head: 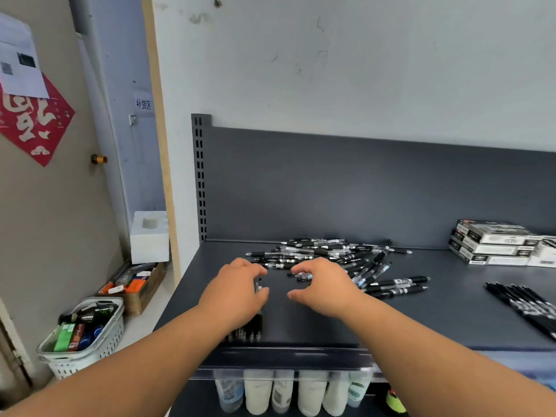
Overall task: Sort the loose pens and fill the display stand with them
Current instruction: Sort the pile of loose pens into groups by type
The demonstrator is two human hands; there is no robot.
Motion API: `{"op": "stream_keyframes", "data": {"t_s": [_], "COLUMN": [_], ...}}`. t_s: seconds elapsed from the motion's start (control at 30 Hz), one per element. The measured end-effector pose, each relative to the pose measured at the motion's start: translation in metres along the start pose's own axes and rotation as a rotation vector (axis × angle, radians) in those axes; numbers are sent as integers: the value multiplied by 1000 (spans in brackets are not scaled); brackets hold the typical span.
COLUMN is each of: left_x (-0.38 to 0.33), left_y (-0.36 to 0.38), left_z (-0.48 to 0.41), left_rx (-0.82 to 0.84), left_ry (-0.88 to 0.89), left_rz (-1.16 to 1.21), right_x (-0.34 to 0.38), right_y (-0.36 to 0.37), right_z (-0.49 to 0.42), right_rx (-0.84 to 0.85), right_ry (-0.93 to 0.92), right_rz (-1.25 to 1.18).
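Now, starting at your far left, the white slotted plastic basket [102,347] and the brown cardboard box [144,296] on the floor are sitting well apart from the work, so you are ignoring them. On the dark grey metal shelf [301,323] your left hand [237,293] is gripping a small bundle of black click pens [251,329], fingers curled round the barrels, with the pen ends sticking out toward you below the palm. Keep squeezing that bundle evenly so the ends are staying level and none is slipping out. Just beside it, your right hand [326,288] is hovering with fingers arched and thumb spread, holding nothing; a single clear-barrelled pen with a blue end [302,276] is lying at its fingertips, though I cannot tell whether they are touching it. Pinch it at mid-barrel, turn it the same way as the bundle, and feed it in. Behind and to the right the heap of loose black-and-clear pens [319,254] is lying criss-crossed, so lift from the near edge without dragging. Farther right a sorted row of all-black pens [526,305] is lying parallel, near a stack of black-and-white cardboard boxes [493,242]. No display stand is showing in this view, so filling it likely is waiting.
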State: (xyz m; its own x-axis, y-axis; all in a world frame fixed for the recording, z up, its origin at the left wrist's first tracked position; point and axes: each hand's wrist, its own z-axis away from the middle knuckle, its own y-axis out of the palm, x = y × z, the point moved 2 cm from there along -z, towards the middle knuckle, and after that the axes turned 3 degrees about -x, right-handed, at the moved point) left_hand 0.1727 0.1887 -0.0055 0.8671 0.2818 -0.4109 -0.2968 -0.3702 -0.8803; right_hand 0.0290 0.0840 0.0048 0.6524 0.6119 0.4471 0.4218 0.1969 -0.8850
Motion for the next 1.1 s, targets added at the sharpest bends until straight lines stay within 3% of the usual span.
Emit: {"op": "stream_keyframes", "data": {"t_s": [0.33, 0.57, 0.77, 1.1], "left_x": [-99, -168, -209, -222], "left_y": [49, 95, 125, 135], "left_z": [-36, -62, -78, -72], "left_rx": [6, 41, 29, -120], "left_ry": [159, 158, 79, -88], "left_rz": [-82, -89, -107, -75], "right_x": [-110, -197, -242, -253], "right_y": [-56, -98, -107, -103], "right_z": [11, 2, -11, -22], "right_rx": [-83, -47, 76, 201], "right_ry": [138, 183, 54, -177], "right_rz": [69, 96, 89, 86]}}
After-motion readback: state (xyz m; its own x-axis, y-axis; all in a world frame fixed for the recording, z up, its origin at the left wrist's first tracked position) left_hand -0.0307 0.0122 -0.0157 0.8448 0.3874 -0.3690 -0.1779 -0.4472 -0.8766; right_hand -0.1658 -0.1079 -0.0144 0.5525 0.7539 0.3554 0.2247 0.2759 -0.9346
